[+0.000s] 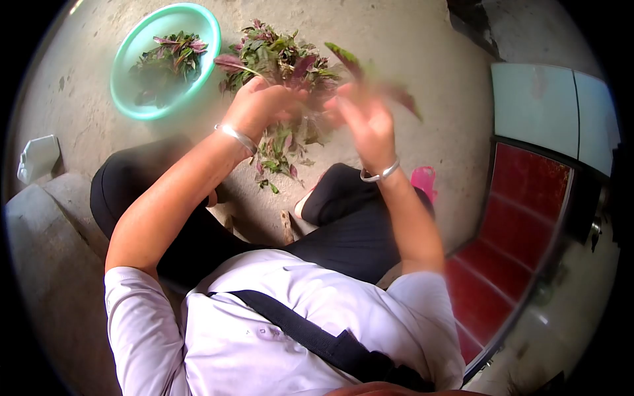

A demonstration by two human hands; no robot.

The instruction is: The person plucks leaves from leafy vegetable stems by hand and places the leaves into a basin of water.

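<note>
Both hands are raised over a pile of green and purple leafy stems (284, 49) on the concrete floor. My left hand (269, 102) has its fingers bent at the pile's near side, a purple leaf beside its knuckles; blur hides what its fingertips hold. My right hand (362, 115) is closed on a leafy stem (347, 59), whose leaves stick out above and to the right. Loose leaves (281, 155) lie on the floor below the hands. A light green basin (117, 86) at the upper left holds more leaves (178, 53).
A white plastic container (39, 158) stands at the far left. Beside my right knee is a pink plastic object (424, 179). Red tiles (508, 224) and pale panels (535, 105) line the right side. My bent legs (343, 231) frame the near floor.
</note>
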